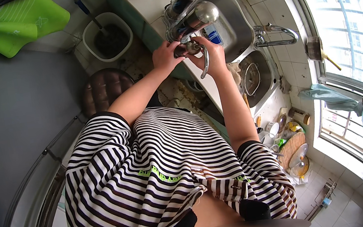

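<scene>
In front of the two cylindrical steel housings (198, 16), I have both hands on a small metal tap with a curved chrome spout (206, 61). My left hand (166, 57) is closed round the tap's dark rounded end. My right hand (215, 55) grips its other side, fingers curled over the top, and the spout bends down beside the palm. Just beyond the right fingers lies a blue and white packet or label (213, 34) at the sink's edge. Where the tap joins anything is hidden by my fingers.
A steel double sink (235, 17) with a wall-mounted mixer tap (275, 35) stands right. Left are a white bucket (88, 40) with a mop in it and a brown padded stool (106, 89). Dishes and a woven tray (291, 149) crowd the counter at lower right.
</scene>
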A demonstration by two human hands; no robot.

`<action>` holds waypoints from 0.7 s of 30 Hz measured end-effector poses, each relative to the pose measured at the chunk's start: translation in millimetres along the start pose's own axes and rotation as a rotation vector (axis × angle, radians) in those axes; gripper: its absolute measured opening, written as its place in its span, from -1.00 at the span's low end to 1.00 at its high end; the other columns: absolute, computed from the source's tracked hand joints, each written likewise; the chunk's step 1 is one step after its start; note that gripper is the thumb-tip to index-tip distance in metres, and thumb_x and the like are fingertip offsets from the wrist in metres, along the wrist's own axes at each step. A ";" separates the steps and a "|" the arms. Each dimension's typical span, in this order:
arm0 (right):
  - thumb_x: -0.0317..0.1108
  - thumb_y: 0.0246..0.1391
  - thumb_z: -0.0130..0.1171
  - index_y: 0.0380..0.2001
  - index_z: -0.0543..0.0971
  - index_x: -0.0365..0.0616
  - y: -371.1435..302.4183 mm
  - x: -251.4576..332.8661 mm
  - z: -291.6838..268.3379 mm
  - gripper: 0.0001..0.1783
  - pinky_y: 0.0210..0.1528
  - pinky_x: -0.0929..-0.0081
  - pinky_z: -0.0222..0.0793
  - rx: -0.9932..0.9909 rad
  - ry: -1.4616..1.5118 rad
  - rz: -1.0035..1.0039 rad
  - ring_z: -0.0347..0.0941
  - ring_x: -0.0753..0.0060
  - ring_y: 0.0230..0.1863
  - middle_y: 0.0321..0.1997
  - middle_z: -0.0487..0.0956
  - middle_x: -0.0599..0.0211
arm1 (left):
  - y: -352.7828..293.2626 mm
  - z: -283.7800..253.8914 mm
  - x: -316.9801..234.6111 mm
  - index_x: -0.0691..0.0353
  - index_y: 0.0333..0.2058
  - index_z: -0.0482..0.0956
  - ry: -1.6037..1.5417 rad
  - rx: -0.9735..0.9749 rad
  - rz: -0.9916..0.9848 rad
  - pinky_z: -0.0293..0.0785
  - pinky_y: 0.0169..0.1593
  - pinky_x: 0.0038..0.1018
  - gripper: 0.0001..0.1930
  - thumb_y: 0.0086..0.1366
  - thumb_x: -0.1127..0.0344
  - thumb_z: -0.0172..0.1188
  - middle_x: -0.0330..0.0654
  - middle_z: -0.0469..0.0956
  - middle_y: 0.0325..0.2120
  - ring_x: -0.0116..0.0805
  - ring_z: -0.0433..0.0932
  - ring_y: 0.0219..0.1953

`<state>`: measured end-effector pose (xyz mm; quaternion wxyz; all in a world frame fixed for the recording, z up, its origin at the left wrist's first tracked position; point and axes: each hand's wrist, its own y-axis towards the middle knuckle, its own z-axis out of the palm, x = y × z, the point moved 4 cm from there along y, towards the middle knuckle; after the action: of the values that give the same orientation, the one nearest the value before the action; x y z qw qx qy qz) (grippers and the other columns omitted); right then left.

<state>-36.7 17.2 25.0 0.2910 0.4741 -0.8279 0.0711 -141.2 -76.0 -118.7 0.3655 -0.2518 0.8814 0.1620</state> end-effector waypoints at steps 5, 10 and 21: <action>-0.17 -0.30 0.49 -0.16 0.58 -0.07 0.0 3.5 -0.3 -0.45 -0.32 0.26 0.51 -0.043 -0.030 -0.018 0.61 0.04 -0.36 -0.42 0.65 0.15 | -1.2 0.8 1.2 -0.12 -0.04 0.52 0.003 -0.009 0.001 0.52 -0.22 -0.20 -0.41 -0.13 0.16 0.47 -0.19 0.48 -0.23 -0.10 0.56 -0.22; -0.17 -0.34 0.53 -0.18 0.58 -0.14 -3.7 3.2 3.4 -0.42 -0.33 0.26 0.50 -0.120 -0.008 -0.004 0.60 0.02 -0.37 -0.43 0.65 0.11 | -3.1 -1.7 -5.5 -0.12 -0.03 0.52 0.000 -0.022 -0.029 0.52 -0.23 -0.19 -0.42 -0.13 0.20 0.44 -0.18 0.49 -0.23 -0.09 0.56 -0.22; -0.30 -0.29 0.48 -0.09 0.59 -0.09 8.5 -7.1 -4.6 -0.43 -0.24 0.28 0.49 0.154 0.058 -0.150 0.59 0.01 -0.30 -0.35 0.64 0.11 | -1.6 2.5 -1.7 -0.11 -0.06 0.55 -0.022 -0.052 -0.006 0.52 -0.24 -0.20 -0.40 -0.17 0.07 0.52 -0.18 0.48 -0.25 -0.08 0.57 -0.24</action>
<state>-39.1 28.9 26.3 0.2819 0.5534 -0.7735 0.1263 -137.9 -75.5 -119.4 0.3687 -0.2621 0.8721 0.1867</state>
